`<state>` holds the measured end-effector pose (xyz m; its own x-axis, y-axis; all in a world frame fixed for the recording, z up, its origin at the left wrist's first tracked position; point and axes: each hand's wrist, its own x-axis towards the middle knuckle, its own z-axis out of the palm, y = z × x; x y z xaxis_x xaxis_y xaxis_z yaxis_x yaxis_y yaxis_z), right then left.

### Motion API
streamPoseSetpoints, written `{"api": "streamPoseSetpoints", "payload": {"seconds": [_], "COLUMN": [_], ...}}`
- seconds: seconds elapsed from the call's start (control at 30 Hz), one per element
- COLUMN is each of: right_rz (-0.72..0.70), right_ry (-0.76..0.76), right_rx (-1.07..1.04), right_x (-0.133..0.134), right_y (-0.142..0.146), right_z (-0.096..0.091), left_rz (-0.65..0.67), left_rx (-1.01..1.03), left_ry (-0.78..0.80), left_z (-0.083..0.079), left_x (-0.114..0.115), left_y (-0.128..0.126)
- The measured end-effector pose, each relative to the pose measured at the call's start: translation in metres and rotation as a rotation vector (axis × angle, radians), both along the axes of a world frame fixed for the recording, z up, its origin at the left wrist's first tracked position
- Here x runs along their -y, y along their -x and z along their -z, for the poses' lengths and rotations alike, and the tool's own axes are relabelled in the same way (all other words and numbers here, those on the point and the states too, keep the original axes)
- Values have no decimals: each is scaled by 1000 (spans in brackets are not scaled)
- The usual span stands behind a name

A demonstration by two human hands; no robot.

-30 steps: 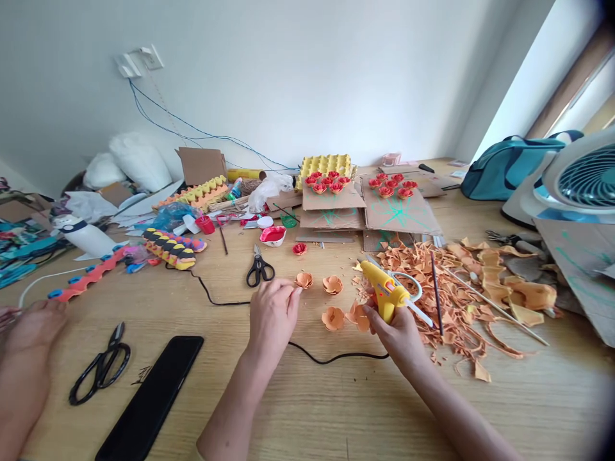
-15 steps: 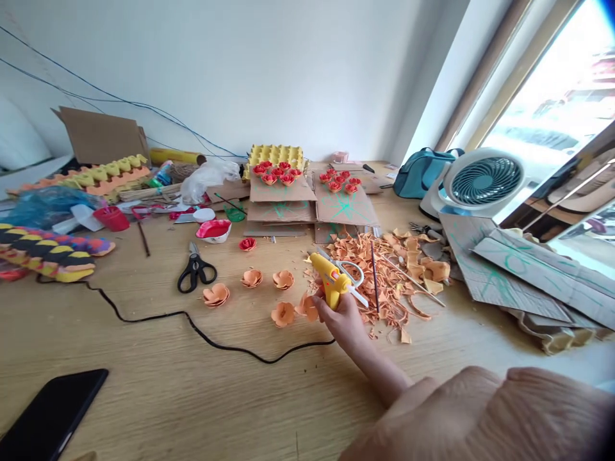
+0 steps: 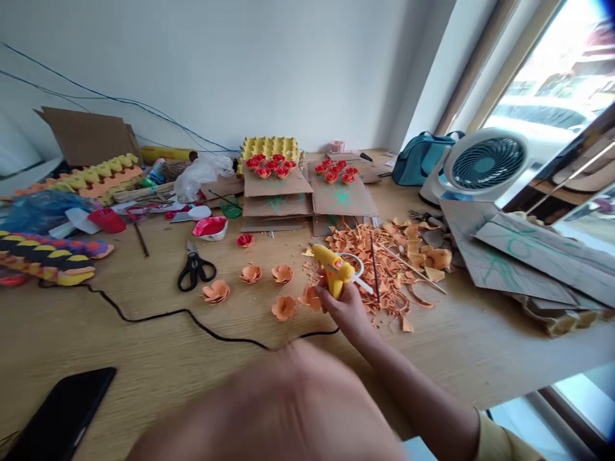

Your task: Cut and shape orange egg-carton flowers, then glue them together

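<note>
My right hand is closed around the handle of a yellow glue gun, held upright just above the wooden table beside a heap of orange paper scraps. Several orange paper flowers lie close to the left of it: one nearest the hand, others farther left. The gun's black cord snakes leftward across the table. A large blurred skin-coloured shape, my left hand or arm, fills the lower middle very close to the camera; its fingers do not show.
Black scissors, a red flower and a red paint bowl lie behind the flowers. Cardboard sheets with red flowers stand at the back. A fan, a blue bag and cardboard sit right. A phone lies front left.
The view swung to the right. My left hand left the flower it was pinching and rose close to the camera, now a blur at lower centre. My right hand kept the glue gun.
</note>
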<state>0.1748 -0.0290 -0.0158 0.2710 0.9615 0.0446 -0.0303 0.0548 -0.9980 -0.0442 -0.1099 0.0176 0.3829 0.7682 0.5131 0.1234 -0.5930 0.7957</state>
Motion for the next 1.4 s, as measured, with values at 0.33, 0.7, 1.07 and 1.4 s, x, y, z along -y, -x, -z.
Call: {"api": "streamPoseSetpoints", "payload": {"seconds": [0.33, 0.7, 1.07, 1.4], "right_rz": [-109, -170, -22, -119], "right_ry": [119, 129, 153, 16], "right_rx": [-42, 24, 117, 620], "right_x": [16, 21, 6, -3], "right_y": [9, 18, 10, 31], "right_z": [-12, -6, 18, 13], "left_rz": [-120, 155, -90, -227], "left_rx": [-314, -149, -80, 82], "left_ry": [205, 449, 444, 372], "left_z": [1, 9, 10, 40], "left_x": [-82, -81, -97, -114], "left_y": [-30, -18, 2, 7]}}
